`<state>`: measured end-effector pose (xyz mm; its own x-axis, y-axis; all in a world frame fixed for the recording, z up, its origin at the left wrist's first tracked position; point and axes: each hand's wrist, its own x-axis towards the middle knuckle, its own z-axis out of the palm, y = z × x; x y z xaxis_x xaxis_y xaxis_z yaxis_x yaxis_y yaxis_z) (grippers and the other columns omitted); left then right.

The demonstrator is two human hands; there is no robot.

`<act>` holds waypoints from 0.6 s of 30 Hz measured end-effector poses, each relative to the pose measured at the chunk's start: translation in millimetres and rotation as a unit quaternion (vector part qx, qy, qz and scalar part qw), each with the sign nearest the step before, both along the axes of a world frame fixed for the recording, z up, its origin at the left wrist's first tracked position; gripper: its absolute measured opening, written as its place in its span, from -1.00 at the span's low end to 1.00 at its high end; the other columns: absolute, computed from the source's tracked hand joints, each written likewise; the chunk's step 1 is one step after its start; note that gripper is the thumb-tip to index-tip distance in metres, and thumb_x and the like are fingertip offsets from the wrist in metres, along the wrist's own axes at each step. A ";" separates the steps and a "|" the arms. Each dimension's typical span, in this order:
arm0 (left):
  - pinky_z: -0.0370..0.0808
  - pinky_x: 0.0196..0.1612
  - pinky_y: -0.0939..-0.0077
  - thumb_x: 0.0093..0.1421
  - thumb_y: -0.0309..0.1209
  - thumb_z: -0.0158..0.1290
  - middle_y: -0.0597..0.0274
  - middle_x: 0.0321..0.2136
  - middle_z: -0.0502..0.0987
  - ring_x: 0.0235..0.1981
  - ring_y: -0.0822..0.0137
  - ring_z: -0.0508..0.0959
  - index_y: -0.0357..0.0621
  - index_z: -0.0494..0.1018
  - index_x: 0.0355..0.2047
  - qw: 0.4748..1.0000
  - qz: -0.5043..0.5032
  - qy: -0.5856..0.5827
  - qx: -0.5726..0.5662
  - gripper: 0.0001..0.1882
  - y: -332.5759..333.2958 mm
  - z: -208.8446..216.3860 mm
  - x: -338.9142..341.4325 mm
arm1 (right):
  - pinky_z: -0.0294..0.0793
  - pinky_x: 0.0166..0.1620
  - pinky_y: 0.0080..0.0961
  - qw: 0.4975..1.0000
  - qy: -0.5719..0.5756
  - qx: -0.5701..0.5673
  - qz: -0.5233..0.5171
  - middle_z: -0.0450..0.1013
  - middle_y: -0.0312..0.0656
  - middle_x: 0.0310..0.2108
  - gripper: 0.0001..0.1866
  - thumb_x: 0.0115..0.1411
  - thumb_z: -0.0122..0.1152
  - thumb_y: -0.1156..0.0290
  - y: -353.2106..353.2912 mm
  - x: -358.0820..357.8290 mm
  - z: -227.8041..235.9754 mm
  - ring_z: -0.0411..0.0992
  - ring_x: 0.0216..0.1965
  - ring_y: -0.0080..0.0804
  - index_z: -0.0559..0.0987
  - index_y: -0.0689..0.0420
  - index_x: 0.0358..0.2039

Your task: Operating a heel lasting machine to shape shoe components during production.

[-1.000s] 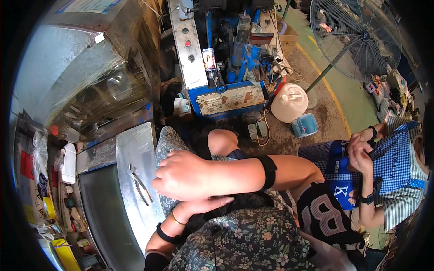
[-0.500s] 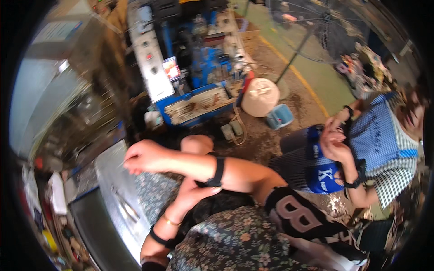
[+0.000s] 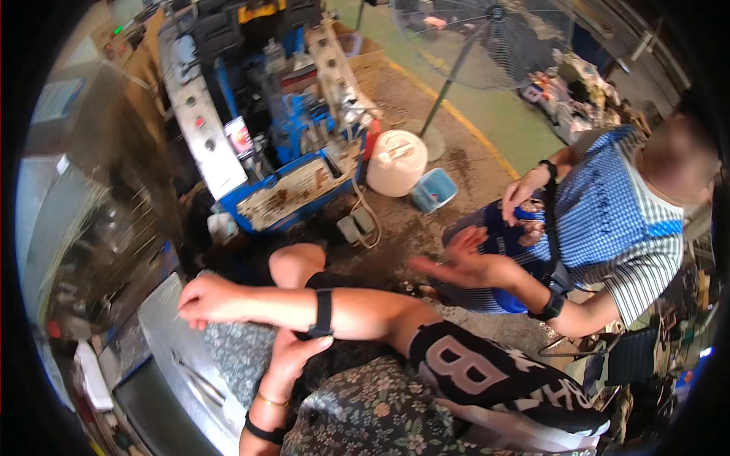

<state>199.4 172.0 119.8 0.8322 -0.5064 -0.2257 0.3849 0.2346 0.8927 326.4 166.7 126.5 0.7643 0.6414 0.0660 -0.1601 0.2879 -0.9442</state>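
My right arm lies across the view, its forearm ringed by a black strap. At its end my right hand is curled into a loose fist, with nothing visible in it, over the edge of a metal tray. Coming up from below, my left hand grips the strap from underneath, thumb on its lower edge; the other fingers are hidden behind the right forearm. A second black band circles my left forearm, below a thin bracelet. A slim metal hand tool rests on the tray.
A blue machine stands ahead, a white lidded bucket and a blue basin beside it. At right a co-worker in a blue checked apron holds both hands out. Behind stands a large fan.
The whole scene has shifted left in the view. The co-worker's hands, close together before, are now apart, one reaching toward my arm. My left hand still grips the strap.
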 end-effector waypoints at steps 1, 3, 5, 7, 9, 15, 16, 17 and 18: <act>0.46 -0.01 0.48 0.03 -0.47 0.36 0.32 -0.15 0.57 -0.14 0.44 0.53 -0.24 0.48 -0.05 0.999 -0.025 -0.018 0.018 -0.53 4.9 -5.6 -0.3 | 0.48 -0.51 -0.54 1.000 -0.001 -0.016 -0.002 0.57 -0.16 -0.51 -0.78 0.20 0.22 0.36 -2.6 0.4 3.5 0.52 -0.55 -0.52 0.61 0.29 -0.32; 0.44 0.02 0.46 0.08 -0.36 0.35 0.30 -0.16 0.56 -0.11 0.43 0.51 -0.25 0.45 -0.02 0.994 -0.034 -0.076 0.074 -0.51 11.7 -26.3 -2.4 | 0.50 -0.47 -0.57 0.998 0.037 -0.048 -0.027 0.57 -0.17 -0.48 -0.77 0.21 0.23 0.34 -19.7 0.2 15.4 0.53 -0.51 -0.52 0.61 0.27 -0.28; 0.45 -0.02 0.43 0.06 -0.32 0.36 0.25 -0.24 0.57 -0.17 0.33 0.54 -0.27 0.44 -0.08 0.962 0.052 -0.215 0.160 -0.51 3.9 -18.2 -5.7 | 0.54 -0.38 -0.57 0.999 0.016 -0.039 -0.033 0.57 -0.16 -0.48 -0.79 0.24 0.21 0.39 -21.7 8.7 7.0 0.52 -0.49 -0.51 0.61 0.30 -0.27; 0.47 -0.15 0.34 -0.02 -0.30 0.39 0.12 -0.33 0.52 -0.30 0.12 0.53 -0.24 0.43 -0.18 0.879 0.105 -0.359 0.295 -0.52 9.4 -13.0 -6.7 | 0.54 -0.37 -0.55 0.994 -0.039 -0.082 -0.067 0.58 -0.17 -0.48 -0.78 0.23 0.22 0.37 -29.8 10.8 10.2 0.53 -0.47 -0.52 0.61 0.30 -0.28; 0.46 -0.19 0.29 -0.02 -0.29 0.39 0.10 -0.33 0.50 -0.30 0.11 0.52 -0.23 0.43 -0.22 0.852 0.124 -0.402 0.312 -0.54 16.8 -5.1 -13.7 | 0.54 -0.36 -0.52 0.989 -0.075 -0.103 -0.081 0.58 -0.18 -0.49 -0.78 0.22 0.23 0.36 -30.3 10.7 10.5 0.54 -0.46 -0.51 0.62 0.29 -0.29; 0.30 0.16 0.09 0.04 -0.13 0.27 0.05 -0.01 0.46 0.11 0.05 0.37 0.01 0.53 0.06 0.655 0.086 -0.615 0.429 -0.45 13.1 37.3 -12.0 | 0.53 -0.29 -0.19 0.905 -0.314 -0.237 -0.163 0.56 -0.01 -0.48 -0.81 0.12 0.16 0.32 -32.8 8.4 2.4 0.54 -0.40 0.02 0.65 0.14 -0.41; 0.30 0.16 0.09 0.04 -0.13 0.27 0.05 -0.01 0.46 0.11 0.05 0.37 0.01 0.53 0.06 0.656 0.085 -0.613 0.431 -0.45 10.8 40.9 -8.3 | 0.53 -0.29 -0.19 0.906 -0.311 -0.235 -0.162 0.56 -0.01 -0.48 -0.81 0.12 0.16 0.32 -34.4 8.9 0.0 0.54 -0.40 0.02 0.65 0.14 -0.41; 0.21 0.24 0.03 0.06 -0.13 0.26 0.10 0.08 0.44 0.20 0.01 0.30 0.01 0.53 0.05 0.643 0.050 -0.626 0.439 -0.46 7.4 45.3 -1.3 | 0.53 -0.28 -0.18 0.886 -0.353 -0.266 -0.142 0.56 -0.03 -0.47 -0.83 0.12 0.17 0.33 -36.9 12.1 -1.9 0.54 -0.39 0.00 0.65 0.13 -0.41; 0.12 0.32 -0.04 0.07 -0.12 0.24 0.15 0.16 0.41 0.28 -0.02 0.22 0.00 0.53 0.05 0.630 0.013 -0.633 0.450 -0.47 7.5 47.2 -1.5 | 0.54 -0.28 -0.17 0.865 -0.389 -0.293 -0.119 0.56 -0.04 -0.47 -0.85 0.13 0.18 0.33 -35.2 8.7 -4.4 0.55 -0.39 -0.01 0.64 0.11 -0.40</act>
<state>197.8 179.6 167.0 0.6393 -0.6299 0.4411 -0.7625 -0.5934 0.2577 335.1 131.6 122.1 0.7496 0.5695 0.3372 0.5879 -0.3390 -0.7344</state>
